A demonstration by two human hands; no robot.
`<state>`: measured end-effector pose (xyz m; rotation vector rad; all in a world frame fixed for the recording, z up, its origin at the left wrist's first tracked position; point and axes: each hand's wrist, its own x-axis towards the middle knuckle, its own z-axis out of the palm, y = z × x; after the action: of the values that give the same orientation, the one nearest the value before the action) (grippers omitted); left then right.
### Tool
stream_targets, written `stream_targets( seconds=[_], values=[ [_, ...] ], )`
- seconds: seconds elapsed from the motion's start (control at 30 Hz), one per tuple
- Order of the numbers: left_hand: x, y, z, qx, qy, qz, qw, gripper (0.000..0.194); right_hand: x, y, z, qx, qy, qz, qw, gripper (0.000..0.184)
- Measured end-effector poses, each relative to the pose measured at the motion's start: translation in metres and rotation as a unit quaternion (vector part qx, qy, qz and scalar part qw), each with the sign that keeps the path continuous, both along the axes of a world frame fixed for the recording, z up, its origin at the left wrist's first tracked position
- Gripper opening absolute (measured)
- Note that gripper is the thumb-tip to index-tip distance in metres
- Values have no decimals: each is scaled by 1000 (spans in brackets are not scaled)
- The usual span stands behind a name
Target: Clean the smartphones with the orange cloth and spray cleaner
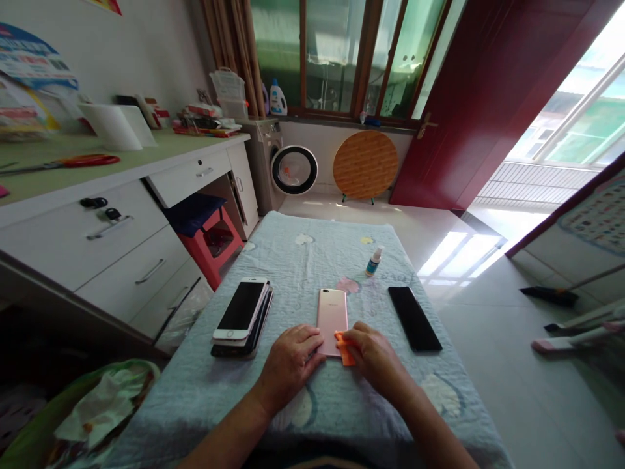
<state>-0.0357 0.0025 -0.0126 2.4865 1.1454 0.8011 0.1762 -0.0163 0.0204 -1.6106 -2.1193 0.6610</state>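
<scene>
The biggest thing before me is the tabletop [288, 260], spread with a pale blue quilted cover [359, 417] that hangs over its near edge. My two hands come in from the near side, bent toward each other. With my left hand [290, 361] I hold the pink phone by its lower left corner, fingers along the side and thumb near the bottom edge. My right hand [374, 355] is closed, pinching a small orange cloth between its fingers against the phone's lower right edge. To my left lies a stack, a white phone [243, 309] screen up on top, with at least one dark phone [254, 346] under it; how many there are in all I can't make out from here. To my right, well apart from my hands, a black phone [415, 319] lies flat by itself. The pink phone [333, 311] is in the middle, between the stack and the black one, back up, its camera at the far end. As I judge it, this one is partway through: the cloth is at the lower edge, and most of the back is uncovered. Whether the others have had their turn, their look doesn't tell me. Beyond the pink phone and a bit to the right stands a little spray bottle [373, 262], upright, out of my hands. Smallest is the orange cloth [347, 355], bunched at my right fingertips.
</scene>
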Motion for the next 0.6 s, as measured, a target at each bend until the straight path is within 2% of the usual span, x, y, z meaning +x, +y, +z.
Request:
stream_targets(
  seconds=[0.17, 0.23, 0.3, 0.37, 0.43, 0.5, 0.53, 0.6],
  values=[
    [0, -1, -1, 4, 1, 1, 1000, 20, 2, -18, 11, -40, 42, 37, 998, 22],
    [0, -2, 1, -8, 5, 2, 1000, 21, 6, -18, 14, -73, 99, 76, 989, 19],
    [2, -3, 3, -28, 18, 9, 999, 23, 11, -12, 15, -126, 202, 75, 968, 14],
    [6, -3, 6, -44, 39, 28, 998, 37, 15, -4, 12, -187, 343, 22, 920, 11],
    [13, -3, 8, -54, 64, 67, 994, 67, 16, 6, 8, -228, 488, -32, 842, 21],
    [24, -2, 11, -67, 93, 128, 985, 93, 15, 14, 3, -233, 589, -65, 771, 30],
    [30, -2, 13, -73, 108, 153, 979, 97, 13, 17, 0, -226, 617, -80, 749, 33],
    [43, -1, 18, -81, 132, 182, 971, 97, 10, 21, -7, -208, 641, -108, 731, 35]
  ],
)
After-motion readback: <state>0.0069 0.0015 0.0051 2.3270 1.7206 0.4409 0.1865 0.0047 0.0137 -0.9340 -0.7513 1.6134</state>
